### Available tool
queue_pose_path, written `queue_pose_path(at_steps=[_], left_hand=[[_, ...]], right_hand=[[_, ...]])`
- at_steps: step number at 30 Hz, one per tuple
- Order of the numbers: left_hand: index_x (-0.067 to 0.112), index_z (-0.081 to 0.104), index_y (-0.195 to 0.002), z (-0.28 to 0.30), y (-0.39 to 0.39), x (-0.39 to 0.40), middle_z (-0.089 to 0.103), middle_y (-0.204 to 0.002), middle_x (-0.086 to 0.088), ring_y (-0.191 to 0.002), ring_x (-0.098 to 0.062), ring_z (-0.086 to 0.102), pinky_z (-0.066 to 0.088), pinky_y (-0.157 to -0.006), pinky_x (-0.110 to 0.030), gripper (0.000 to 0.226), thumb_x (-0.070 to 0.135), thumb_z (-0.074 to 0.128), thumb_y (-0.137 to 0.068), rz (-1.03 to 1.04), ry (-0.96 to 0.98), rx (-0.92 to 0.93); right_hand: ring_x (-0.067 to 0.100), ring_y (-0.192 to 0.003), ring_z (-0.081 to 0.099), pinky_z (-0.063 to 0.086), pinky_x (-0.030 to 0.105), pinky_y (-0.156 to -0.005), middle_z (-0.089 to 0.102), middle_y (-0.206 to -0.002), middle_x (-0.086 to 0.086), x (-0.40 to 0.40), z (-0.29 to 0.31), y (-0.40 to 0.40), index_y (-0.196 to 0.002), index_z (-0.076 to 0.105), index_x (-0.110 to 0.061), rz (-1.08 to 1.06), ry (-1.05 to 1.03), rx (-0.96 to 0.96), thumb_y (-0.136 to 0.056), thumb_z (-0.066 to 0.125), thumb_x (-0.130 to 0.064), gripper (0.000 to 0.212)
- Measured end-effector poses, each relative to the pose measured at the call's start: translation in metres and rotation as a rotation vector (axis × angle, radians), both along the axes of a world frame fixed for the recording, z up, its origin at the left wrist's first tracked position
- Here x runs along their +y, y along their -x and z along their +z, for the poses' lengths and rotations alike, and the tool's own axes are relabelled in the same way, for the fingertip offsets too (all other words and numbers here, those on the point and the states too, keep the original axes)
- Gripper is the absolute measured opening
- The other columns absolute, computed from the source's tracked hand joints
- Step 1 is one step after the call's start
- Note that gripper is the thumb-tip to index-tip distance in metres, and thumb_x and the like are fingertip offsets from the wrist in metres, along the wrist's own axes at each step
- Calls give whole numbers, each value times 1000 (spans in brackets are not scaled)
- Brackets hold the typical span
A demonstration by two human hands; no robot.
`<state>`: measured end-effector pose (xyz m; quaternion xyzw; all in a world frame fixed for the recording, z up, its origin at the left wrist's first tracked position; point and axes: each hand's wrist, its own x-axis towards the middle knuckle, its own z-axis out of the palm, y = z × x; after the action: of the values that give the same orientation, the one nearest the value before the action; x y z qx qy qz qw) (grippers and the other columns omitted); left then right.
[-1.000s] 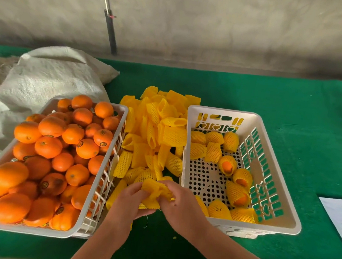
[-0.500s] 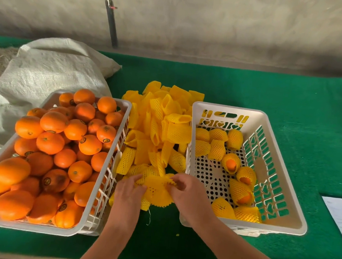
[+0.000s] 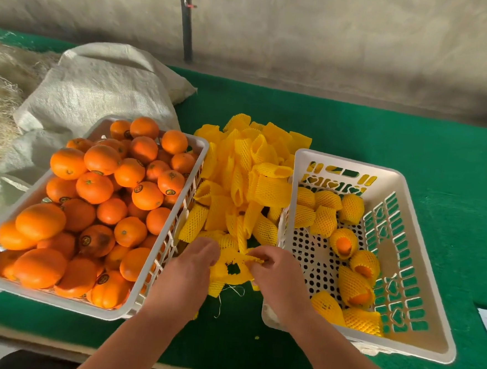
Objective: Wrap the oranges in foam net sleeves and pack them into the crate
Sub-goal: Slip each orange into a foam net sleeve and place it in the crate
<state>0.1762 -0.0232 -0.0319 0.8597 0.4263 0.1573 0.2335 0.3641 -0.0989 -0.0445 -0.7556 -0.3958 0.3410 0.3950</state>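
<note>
Green surface [image 3: 410,167]. Your left hand [image 3: 193,270] and right hand [image 3: 273,273] pinch foam sleeve [image 3: 232,268] between them, stretching mouth. Soft, light, tearable: hold rim edges.

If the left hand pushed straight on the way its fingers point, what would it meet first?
Most likely the pile of yellow foam sleeves just beyond the left hand, which already grips one sleeve with the right hand; depth is uncertain.
</note>
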Motion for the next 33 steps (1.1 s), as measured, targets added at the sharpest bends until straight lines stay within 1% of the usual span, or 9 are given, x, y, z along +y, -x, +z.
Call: queue_pose_path(at_steps=[2,4,8,12,16,20,25,28,33], left_hand=[[29,63,-92,-4,9,10,50,-146,12,-96,-19,70,59,-64,-30,38,-8,62,-89,-143,-34,126],[34,73,-114,-10,16,20,33,-164,10,-119,-20,66,58,-77,-23,46,-4,63,-91,-143,-20,222],[36,60,-140,-20,18,36,42,-157,15,-136,-14,52,41,-93,-14,55,2,56,-97,3,143,160],[36,59,-140,-21,17,42,51,-146,17,-132,-9,50,36,-99,-18,51,10,59,-96,38,229,83],[40,57,-141,-19,10,28,49,-145,19,-119,-5,54,47,-100,-24,46,18,58,-100,-91,252,61],[41,61,-137,-17,17,18,44,-153,20,-135,-5,49,45,-105,-23,36,25,53,-106,-135,200,-12],[25,74,-121,-6,61,48,67,-124,15,-116,-1,63,56,-91,-25,25,12,60,-104,26,90,-229],[27,69,-124,-12,89,75,68,-122,11,-111,-7,64,58,-89,-32,23,20,61,-103,283,19,-119],[27,52,-142,-32,112,99,51,-145,5,-137,-21,44,46,-107,-41,47,39,66,-98,446,47,145]], right_hand=[[4,-84,71,64,27,-71,71,-100,-17,6,-2,-3,-105,68,-41,37,21,7,-95,74,-24,21],[12,-79,69,60,25,-61,66,-104,-15,11,-4,-1,-110,58,-46,127,26,-67,-94,74,-25,31],[5,-69,58,45,20,-50,45,-134,-29,15,-13,6,-119,44,-45,492,-109,-425,-98,66,-21,39],[5,-81,63,42,13,-55,26,-160,-13,26,-23,4,-127,49,-45,783,-12,-680,-98,61,-11,46],[8,-102,60,48,17,-78,46,-148,-14,35,-28,-6,-145,50,-40,781,75,-690,-101,52,-11,52],[-2,-82,50,34,7,-62,59,-126,-20,29,-28,-7,-134,59,-38,667,10,-647,-101,50,-18,40],[-4,-78,58,49,16,-60,59,-103,-23,26,-26,-6,-114,70,-32,519,-86,-526,-101,58,-31,18],[-3,-82,60,53,19,-64,58,-102,-26,24,-26,-8,-113,69,-35,505,-95,-523,-100,55,-45,22],[-7,-82,59,44,10,-62,57,-102,-27,27,-26,-5,-115,70,-35,520,-81,-533,-100,60,-45,20]])
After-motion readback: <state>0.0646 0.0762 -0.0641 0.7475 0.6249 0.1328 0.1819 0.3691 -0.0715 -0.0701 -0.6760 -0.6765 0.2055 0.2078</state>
